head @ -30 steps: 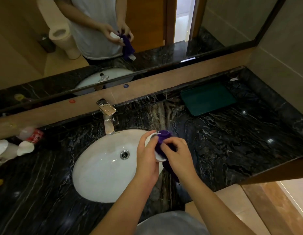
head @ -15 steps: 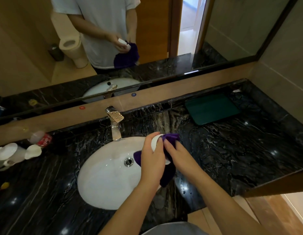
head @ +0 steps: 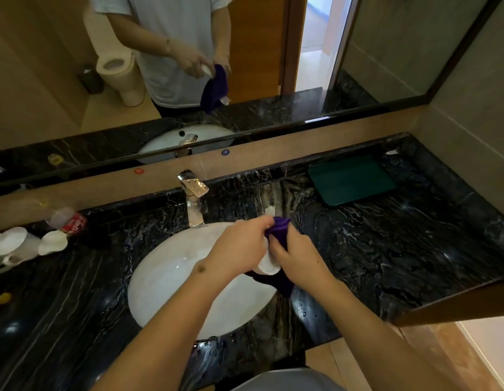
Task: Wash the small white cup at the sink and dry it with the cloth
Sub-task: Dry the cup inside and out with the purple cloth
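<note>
While both hands (head: 273, 249) grasp it, the small white cup (head: 269, 265) lies half-wrapped in purple cloth (head: 279, 230).

A green tray (head: 351, 180) lies on the black marble counter (head: 414, 244), white cups (head: 51, 241) and a red can (head: 74, 223) far left.

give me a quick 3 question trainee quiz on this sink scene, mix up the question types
1. True or false: the purple cloth lies flat on the counter.
2. Which hand holds the small white cup? A) left hand B) right hand C) neither
3. Fill in: the green tray sits to the ____ of the faucet.

Key: 1 false, it is bunched between the hands against the cup; 2 A; 3 right.
</note>
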